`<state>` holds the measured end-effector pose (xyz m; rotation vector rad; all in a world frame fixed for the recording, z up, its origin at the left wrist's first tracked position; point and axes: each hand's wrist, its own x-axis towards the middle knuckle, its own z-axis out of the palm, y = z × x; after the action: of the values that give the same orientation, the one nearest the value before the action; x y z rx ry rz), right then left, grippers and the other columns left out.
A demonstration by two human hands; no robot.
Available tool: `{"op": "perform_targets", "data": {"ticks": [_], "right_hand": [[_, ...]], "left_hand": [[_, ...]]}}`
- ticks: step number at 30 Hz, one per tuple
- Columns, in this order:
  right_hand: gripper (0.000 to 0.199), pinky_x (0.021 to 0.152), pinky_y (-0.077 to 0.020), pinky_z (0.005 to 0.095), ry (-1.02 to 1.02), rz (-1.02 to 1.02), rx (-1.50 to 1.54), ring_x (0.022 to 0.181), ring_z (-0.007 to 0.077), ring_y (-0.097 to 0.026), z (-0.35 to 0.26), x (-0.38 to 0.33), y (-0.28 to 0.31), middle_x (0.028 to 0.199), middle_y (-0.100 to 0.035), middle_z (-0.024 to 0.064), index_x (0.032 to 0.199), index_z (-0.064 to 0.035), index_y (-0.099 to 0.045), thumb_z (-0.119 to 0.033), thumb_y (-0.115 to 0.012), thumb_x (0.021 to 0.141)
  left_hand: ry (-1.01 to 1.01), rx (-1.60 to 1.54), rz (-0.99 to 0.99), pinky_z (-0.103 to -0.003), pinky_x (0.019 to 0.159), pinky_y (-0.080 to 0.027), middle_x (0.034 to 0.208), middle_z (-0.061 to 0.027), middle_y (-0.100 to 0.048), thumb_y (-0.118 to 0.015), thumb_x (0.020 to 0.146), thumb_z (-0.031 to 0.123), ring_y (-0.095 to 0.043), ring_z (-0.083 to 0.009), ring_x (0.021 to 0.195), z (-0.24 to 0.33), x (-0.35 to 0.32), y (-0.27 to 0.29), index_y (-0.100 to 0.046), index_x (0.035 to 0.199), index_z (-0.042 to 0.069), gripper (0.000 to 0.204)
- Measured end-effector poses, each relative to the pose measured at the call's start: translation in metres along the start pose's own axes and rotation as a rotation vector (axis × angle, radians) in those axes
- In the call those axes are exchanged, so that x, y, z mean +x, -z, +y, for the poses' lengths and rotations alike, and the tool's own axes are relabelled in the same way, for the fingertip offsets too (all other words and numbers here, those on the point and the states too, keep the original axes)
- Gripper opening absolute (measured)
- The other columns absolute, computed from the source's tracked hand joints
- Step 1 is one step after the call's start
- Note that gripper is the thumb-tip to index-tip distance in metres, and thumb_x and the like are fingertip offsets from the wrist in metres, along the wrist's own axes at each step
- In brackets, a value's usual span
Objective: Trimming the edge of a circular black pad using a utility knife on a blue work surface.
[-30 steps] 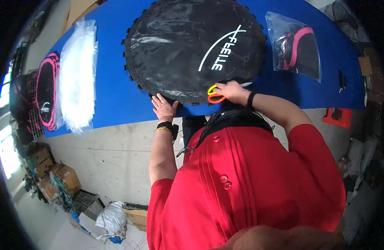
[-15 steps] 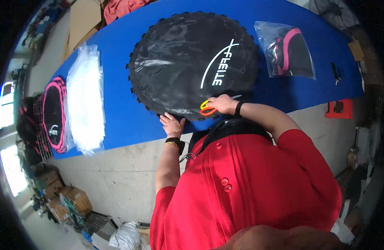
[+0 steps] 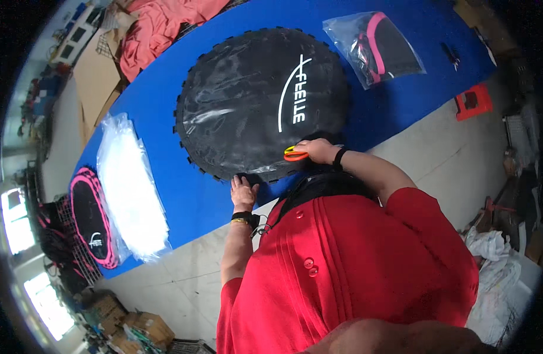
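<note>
A large round black mat (image 3: 242, 112) with small tabs around its rim and a white print lies on the blue table. At its near edge my left hand (image 3: 243, 194) rests flat, fingers stretched and slightly apart, the fingertips touching the rim. My right hand (image 3: 318, 151) is closed around a pair of scissors (image 3: 295, 154) with yellow and orange handles, over the mat's near right part. The scissors' blades are mostly hidden behind that hand.
On the blue table (image 3: 177, 203) lie a stack of clear plastic bags (image 3: 133, 189), a pink-edged black oval piece (image 3: 89, 215), a bagged pink-and-black piece (image 3: 380, 50) and a small dark tool (image 3: 451, 57). A red plastic item (image 3: 473, 102) is beyond the right edge; salmon-red cloth (image 3: 159, 35) is at the far left.
The whole view has turned, so the table and its things appear rotated. The scissors' blades, partly visible before, are now mostly hidden. Both hands stay at the mat's near side.
</note>
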<state>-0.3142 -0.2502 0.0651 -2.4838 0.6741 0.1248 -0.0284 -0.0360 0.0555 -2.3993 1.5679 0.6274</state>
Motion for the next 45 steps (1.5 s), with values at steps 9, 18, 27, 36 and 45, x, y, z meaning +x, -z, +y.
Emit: {"op": "perform_targets", "data": {"ticks": [9, 18, 27, 36, 45], "right_hand": [[0.039, 0.076, -0.0564, 0.0456, -0.115, -0.016, 0.032, 0.090, 0.0359, -0.069, -0.047, -0.042, -0.019, 0.134, -0.058, 0.0090, 0.128, -0.0180, -0.058, -0.008, -0.053, 0.090], [0.038, 0.073, -0.0570, 0.0427, -0.190, 0.196, -0.055, 0.084, 0.0338, -0.070, -0.029, -0.053, -0.031, 0.133, -0.060, 0.0070, 0.123, -0.0209, -0.062, -0.007, -0.054, 0.089], [0.035, 0.072, -0.0556, 0.0422, -0.164, 0.251, -0.186, 0.084, 0.0336, -0.069, 0.032, -0.065, 0.002, 0.130, -0.062, 0.0097, 0.124, -0.0196, -0.064, -0.009, -0.051, 0.093], [0.037, 0.063, -0.0556, 0.0430, 0.157, 0.069, -0.209, 0.076, 0.0311, -0.070, -0.013, -0.018, -0.009, 0.123, -0.061, 0.0069, 0.126, -0.0232, -0.060, -0.011, -0.054, 0.092], [0.043, 0.074, -0.0570, 0.0379, 0.185, -0.054, -0.225, 0.084, 0.0311, -0.070, -0.007, -0.013, -0.004, 0.136, -0.059, 0.0051, 0.130, -0.0239, -0.060, -0.008, -0.056, 0.090]], "left_hand": [[-0.156, -0.044, -0.149, -0.042, 0.121, -0.027, 0.163, -0.0276, -0.016, -0.060, 0.092, 0.054, -0.022, -0.0415, 0.150, -0.025, 0.004, -0.011, -0.024, 0.156, 0.001, 0.091], [-0.180, 0.009, -0.228, -0.041, 0.122, -0.025, 0.163, -0.0296, -0.012, -0.062, 0.091, 0.054, -0.018, -0.0427, 0.151, -0.029, 0.006, -0.012, -0.018, 0.157, 0.000, 0.096], [-0.205, 0.000, -0.238, -0.042, 0.122, -0.025, 0.164, -0.0283, -0.008, -0.066, 0.089, 0.051, -0.015, -0.0424, 0.152, -0.035, 0.005, -0.012, -0.015, 0.158, 0.002, 0.098], [-0.174, -0.025, -0.227, -0.041, 0.122, -0.024, 0.165, -0.0257, -0.003, -0.064, 0.091, 0.050, -0.012, -0.0406, 0.153, -0.033, 0.000, -0.019, -0.011, 0.159, 0.003, 0.098], [-0.147, -0.072, -0.238, -0.041, 0.123, -0.022, 0.165, -0.0264, -0.004, -0.066, 0.090, 0.047, -0.012, -0.0411, 0.153, -0.029, 0.000, -0.015, -0.014, 0.159, 0.002, 0.097]]}}
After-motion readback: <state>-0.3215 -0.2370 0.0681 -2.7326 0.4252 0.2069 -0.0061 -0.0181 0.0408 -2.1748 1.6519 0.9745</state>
